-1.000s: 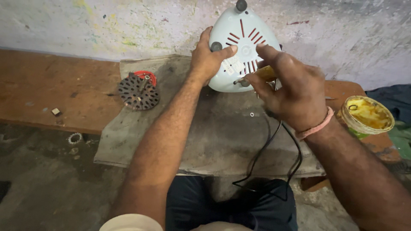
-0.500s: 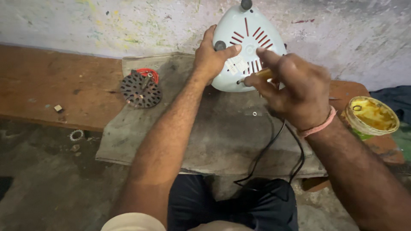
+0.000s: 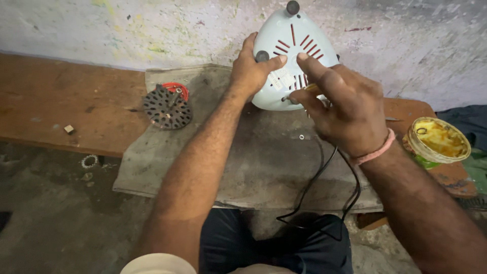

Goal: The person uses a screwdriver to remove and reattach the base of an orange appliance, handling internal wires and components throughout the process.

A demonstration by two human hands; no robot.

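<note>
Pale blue base (image 3: 291, 56) stands tilted on the cloth (image 3: 253, 152), underside facing the wearer so its screws are reachable. Left hand (image 3: 252, 71) clasps its left edge to steady it. Right hand (image 3: 345, 109) pinches a yellow-handled tool (image 3: 310, 90) against the underside. Black perforated disc (image 3: 166, 107) lies well left of the base.

Perforated metal disc (image 3: 167, 107) and open tin (image 3: 439, 140) on bench (image 3: 61, 106).

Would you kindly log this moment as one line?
left hand: grips housing | right hand: screwdriver on housing | cloth: under housing | cord: hanging
</note>
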